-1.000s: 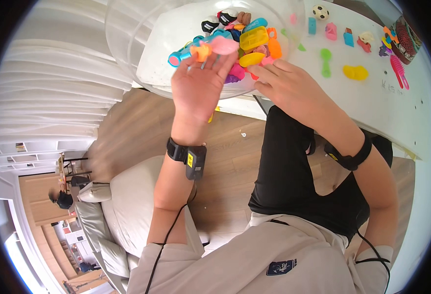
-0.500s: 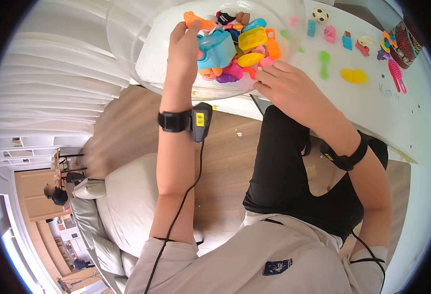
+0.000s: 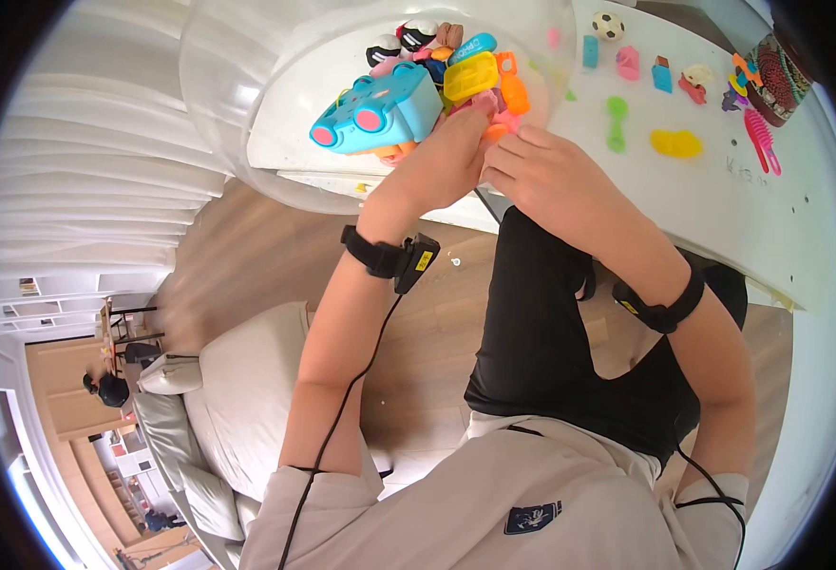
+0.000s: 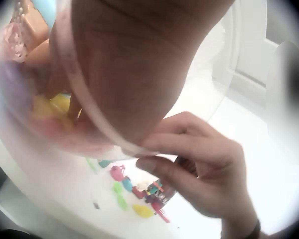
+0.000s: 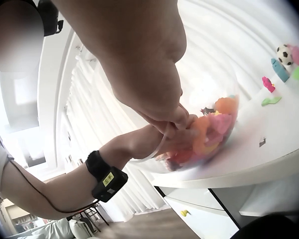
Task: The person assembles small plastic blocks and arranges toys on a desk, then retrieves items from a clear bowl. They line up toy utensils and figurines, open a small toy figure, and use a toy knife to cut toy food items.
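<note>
A clear round bowl (image 3: 247,180) full of toys stands on the white table. My right hand (image 3: 556,185) pinches its near rim between thumb and fingers, plainly seen in the left wrist view, where that hand (image 4: 204,159) is at the rim (image 4: 92,107). My left hand (image 3: 446,161) reaches over the rim into the toys beside it; its fingertips are hidden among pink and orange pieces. Left of it, a blue toy car (image 3: 380,109) lies with its pink wheels showing. Beyond it are a yellow box (image 3: 471,78) and an orange toy (image 3: 513,93).
Right of the bowl on the table lie a soccer ball (image 3: 608,26), a green toy (image 3: 617,123), a yellow toy (image 3: 675,143), a pink comb (image 3: 762,141) and several small toys. A patterned basket (image 3: 779,76) stands at the far right. A sofa (image 3: 252,389) is at the left.
My left hand has left the bowl's far left side, where it held an orange toy, and moved right beside my right hand. The blue car has tipped and shifted left. My right hand stays at the rim.
</note>
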The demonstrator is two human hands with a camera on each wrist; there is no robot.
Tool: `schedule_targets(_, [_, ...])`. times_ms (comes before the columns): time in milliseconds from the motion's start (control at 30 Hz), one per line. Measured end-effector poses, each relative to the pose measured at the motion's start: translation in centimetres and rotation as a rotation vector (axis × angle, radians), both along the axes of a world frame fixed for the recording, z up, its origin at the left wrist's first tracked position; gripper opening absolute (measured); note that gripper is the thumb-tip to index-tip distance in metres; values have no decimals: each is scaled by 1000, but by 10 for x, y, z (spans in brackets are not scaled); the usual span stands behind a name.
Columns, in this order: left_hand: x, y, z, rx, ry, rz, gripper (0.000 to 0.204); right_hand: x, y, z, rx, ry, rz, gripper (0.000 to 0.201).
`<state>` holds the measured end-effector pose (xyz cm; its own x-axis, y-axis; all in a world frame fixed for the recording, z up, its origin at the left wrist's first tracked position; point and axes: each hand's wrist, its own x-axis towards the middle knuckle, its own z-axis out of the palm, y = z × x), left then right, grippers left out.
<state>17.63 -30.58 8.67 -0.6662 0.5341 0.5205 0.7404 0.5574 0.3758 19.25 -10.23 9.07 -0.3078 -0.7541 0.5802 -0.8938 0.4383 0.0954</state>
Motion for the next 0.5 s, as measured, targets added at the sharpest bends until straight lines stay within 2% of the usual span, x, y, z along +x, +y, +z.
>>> schedule_targets(67, [10,-5,3,-201,-392,187,16,2,2,-3,5,-26,1,17])
schedule_targets(100, [12,-6,2,-200,-394,185,16,3,4,-4,10,-56,8,24])
schedule_targets(200, [16,-10,-3,-261,-418,273,14,4,8,-2,21,-15,-1,25])
schedule_targets(267, [15,-15,-7,-314,-279,280,12,3,10,-3,55,-43,-6,26])
schedule_targets(367, [13,-25,-9,-392,-367,392,11,5,10,-3,79,-83,-16,26])
schedule_targets(433, [10,-27,-8,-418,-376,396,11,6,7,-3,69,-95,-14,27])
schedule_targets(500, [8,-28,-6,-441,-386,406,11,5,2,-5,-28,12,4,13])
